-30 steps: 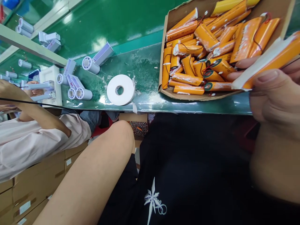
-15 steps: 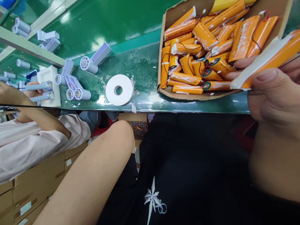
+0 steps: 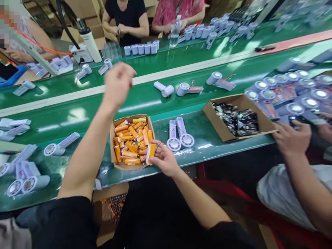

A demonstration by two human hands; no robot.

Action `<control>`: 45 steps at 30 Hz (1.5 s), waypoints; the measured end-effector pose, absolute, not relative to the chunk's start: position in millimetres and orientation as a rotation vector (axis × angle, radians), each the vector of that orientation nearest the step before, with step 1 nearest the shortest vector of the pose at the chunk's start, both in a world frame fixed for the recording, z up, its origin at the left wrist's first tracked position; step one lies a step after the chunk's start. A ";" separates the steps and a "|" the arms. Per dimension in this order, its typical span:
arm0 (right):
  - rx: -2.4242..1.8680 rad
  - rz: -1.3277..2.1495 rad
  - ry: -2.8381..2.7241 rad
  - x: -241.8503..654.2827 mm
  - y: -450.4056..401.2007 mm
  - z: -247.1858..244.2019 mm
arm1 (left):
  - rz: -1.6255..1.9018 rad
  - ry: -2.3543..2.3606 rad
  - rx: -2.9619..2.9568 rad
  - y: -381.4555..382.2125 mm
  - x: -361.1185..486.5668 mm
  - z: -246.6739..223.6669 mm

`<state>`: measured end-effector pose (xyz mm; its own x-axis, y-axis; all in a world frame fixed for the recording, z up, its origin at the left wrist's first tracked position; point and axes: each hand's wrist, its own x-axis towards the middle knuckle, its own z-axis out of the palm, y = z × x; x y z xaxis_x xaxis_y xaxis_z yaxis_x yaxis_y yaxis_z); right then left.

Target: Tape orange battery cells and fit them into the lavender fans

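Observation:
Low in the middle, my right hand (image 3: 166, 159) is closed around an orange battery (image 3: 151, 153) with a white strip along one side and a thin dark wire. This battery is at the right front corner of a cardboard box (image 3: 112, 152) full of similar orange batteries (image 3: 129, 137). My left hand (image 3: 118, 84) is raised above the green conveyor, beyond the box. Its fingers look curled but are smeared by motion, and anything in them is hidden. A white tape end (image 3: 98, 184) shows at the bench edge beside my left forearm.
Two lilac fan housings (image 3: 181, 138) lie right of the battery box. Further right is a box of dark small parts (image 3: 220, 126), near a co-worker's hand (image 3: 293, 136). More housings (image 3: 32, 180) lie at left. Across the conveyor (image 3: 145, 100) sit other people and a water bottle (image 3: 175, 31).
My view has swung up and widened over the conveyor. My left hand, out of sight before, is now raised over it. My right hand still holds the battery near the box.

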<state>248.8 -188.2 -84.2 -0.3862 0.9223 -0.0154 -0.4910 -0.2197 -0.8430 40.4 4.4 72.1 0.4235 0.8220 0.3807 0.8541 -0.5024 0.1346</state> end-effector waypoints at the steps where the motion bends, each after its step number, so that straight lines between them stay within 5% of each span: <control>1: -0.640 1.813 -0.959 248.1 -188.7 -86.1 | -0.561 -1.610 -2.612 26.5 63.6 66.2; 5: -0.548 1.931 -0.910 247.1 -190.3 -97.6 | -0.113 -1.939 -2.636 96.0 141.6 13.0; 10: -0.482 2.035 -0.881 248.1 -188.9 -110.5 | 0.150 -1.585 -2.772 154.0 205.6 -28.0; 14: -0.463 2.046 -0.897 250.2 -189.3 -111.9 | 0.083 -1.830 -2.615 165.9 227.4 -29.5; 20: -0.444 2.044 -0.906 255.8 -188.4 -110.5 | 0.283 -2.131 -2.506 152.5 203.0 -10.2; 34: -0.674 1.834 -1.046 268.9 -193.5 -110.8 | 0.660 -1.886 -2.665 91.3 91.1 6.6; 45: -0.706 1.514 -1.456 312.5 -153.8 -22.0 | 0.547 -1.755 -2.651 83.6 76.6 -22.4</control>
